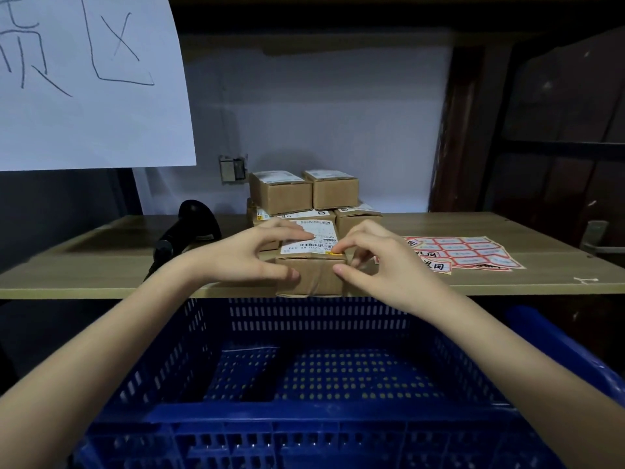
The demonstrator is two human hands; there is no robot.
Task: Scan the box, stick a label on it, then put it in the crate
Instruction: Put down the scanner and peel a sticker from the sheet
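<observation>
Wooden surface edge carries the box; my left hand steadies it while my right hand presses the yellow label at its 3 o'clock corner.

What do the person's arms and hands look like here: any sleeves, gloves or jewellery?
Both forearms are bare up to the picture's edge, with no sleeves in view. The left hand and right hand wear no gloves, and no rings, watch or bracelets show. The fingernails look short and unpainted.
</observation>
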